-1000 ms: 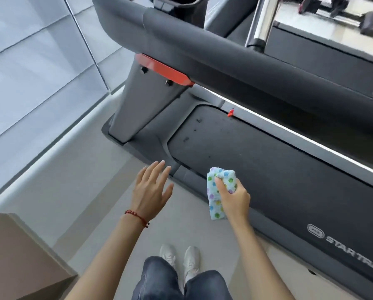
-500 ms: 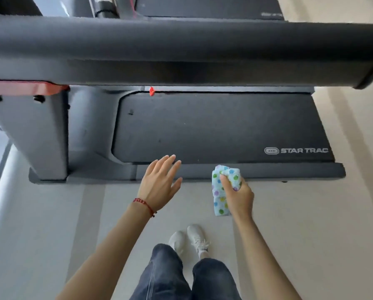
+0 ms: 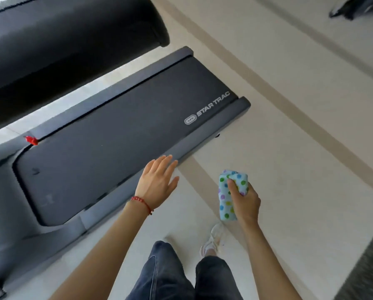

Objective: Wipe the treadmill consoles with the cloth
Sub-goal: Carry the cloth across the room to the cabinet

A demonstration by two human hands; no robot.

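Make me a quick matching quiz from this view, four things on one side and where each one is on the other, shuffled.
Things:
1. polka-dot cloth
2. red beaded bracelet
3. white STAR TRAC lettering
4. small red clip

Places:
A. far edge of the black treadmill belt
B. left wrist
C. bunched in the right hand
D. rear end of the belt

Pairs: 1-C, 2-B, 3-D, 4-A

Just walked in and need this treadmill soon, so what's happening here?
A person stands on the floor beside a Star Trac treadmill, looking down at it. The right hand grips a bunched dotted cloth, held in the air and touching nothing. The left hand is open and empty, hovering above the near side rail. No wiping is under way right now, and the console is not in view.
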